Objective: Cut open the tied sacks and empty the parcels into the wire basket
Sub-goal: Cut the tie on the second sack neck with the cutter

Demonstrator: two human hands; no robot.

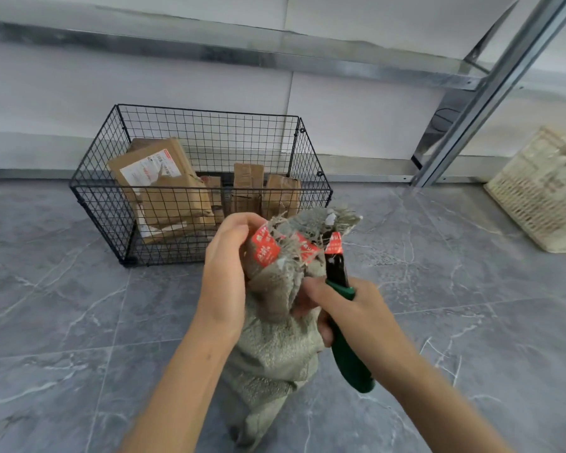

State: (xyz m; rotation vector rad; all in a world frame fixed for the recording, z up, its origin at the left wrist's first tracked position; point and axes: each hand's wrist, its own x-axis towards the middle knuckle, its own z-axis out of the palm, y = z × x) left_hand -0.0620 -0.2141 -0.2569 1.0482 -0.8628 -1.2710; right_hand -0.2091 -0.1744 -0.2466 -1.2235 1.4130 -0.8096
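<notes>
Grey marbled floor tiles [62, 305] are seen below a white wall [177, 76], with a metal shelf upright [490, 93] rising at the right. A black wire basket [105, 217] is set on the floor against the wall, and several brown cardboard parcels [174, 197] are stacked inside it. Just in front of the basket, a grey woven sack [275, 354] is held upright on the floor, its gathered neck bound with red tape [265, 248]. The neck is gripped from the left by the left hand [226, 256], fingers curled round it. Green-handled cutters [350, 364] are grasped in the right hand [356, 312], their black head laid against the tape; whether the blades are biting cannot be told. A cream woven basket [543, 191] is seen at the far right.
</notes>
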